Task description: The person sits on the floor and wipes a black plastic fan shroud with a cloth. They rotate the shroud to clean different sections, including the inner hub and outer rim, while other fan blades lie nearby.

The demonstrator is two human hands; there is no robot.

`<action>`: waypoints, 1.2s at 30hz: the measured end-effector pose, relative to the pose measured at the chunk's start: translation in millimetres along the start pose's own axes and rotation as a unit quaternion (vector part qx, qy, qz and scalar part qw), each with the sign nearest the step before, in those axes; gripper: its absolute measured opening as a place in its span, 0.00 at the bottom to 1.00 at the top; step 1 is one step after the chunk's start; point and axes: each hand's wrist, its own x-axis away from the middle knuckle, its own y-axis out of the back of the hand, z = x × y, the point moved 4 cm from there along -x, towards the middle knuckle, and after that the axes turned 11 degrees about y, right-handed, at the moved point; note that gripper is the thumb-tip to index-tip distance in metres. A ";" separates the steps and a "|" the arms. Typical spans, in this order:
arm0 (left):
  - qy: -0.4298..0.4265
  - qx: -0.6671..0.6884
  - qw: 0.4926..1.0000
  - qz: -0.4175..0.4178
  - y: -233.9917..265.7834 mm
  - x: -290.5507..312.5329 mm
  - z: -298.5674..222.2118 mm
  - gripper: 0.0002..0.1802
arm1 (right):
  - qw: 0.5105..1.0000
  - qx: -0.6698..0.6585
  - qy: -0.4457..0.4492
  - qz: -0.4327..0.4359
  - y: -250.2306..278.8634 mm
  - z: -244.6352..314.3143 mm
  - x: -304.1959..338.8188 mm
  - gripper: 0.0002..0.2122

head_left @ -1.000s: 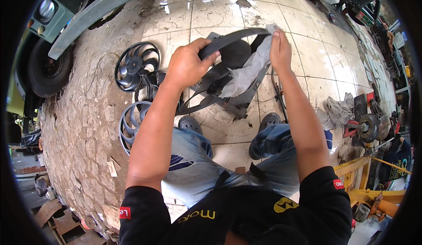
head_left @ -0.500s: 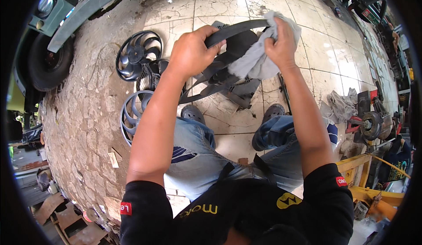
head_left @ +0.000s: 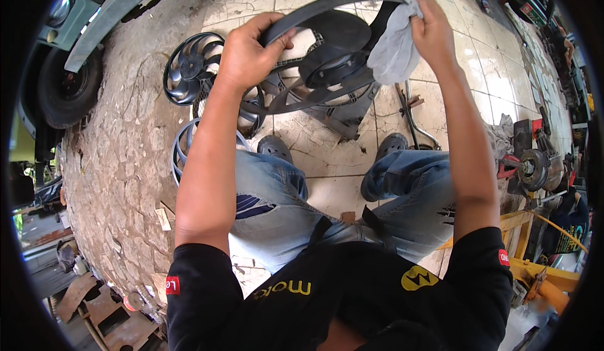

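Note:
A black radiator fan [head_left: 335, 71], several blades inside an outer ring, is held up tilted in front of me. My left hand [head_left: 248, 52] is closed around the left side of its ring, thumb on the inner edge. On the far right of the ring, my right hand [head_left: 434, 33] pinches a grey cloth [head_left: 395, 55] over the rim. The cloth hangs down beside the blades and hides part of that side. Below the fan, a dark fan shroud [head_left: 345, 119] lies on the tiles, partly covered by it.
Left of the shroud lie a black fan [head_left: 192, 66] and a grey-ringed fan [head_left: 178, 153]. A bent metal rod [head_left: 412, 121] rests on the tiles at right. A vehicle wheel [head_left: 69, 90] stands far left. A yellow frame [head_left: 544, 274] and machine parts are at right.
Both hands have moved farther away and apart, raising and tilting the fan so its hub and blades show more. The cloth is now bunched at the rim's far right and hangs down.

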 end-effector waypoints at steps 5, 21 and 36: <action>0.124 -0.188 0.972 0.067 -6.9 -8.7 15.2 0.20 | 0.997 0.033 0.060 -0.020 2.0 25.1 8.2 0.25; 0.123 -0.145 0.958 0.214 -38.9 -4.9 5.4 0.27 | 0.993 0.011 0.075 0.092 -11.4 73.8 24.2 0.27; 0.124 -0.164 0.965 0.164 -74.7 -10.7 -16.2 0.26 | 0.989 0.018 0.095 0.110 -8.1 85.2 17.7 0.29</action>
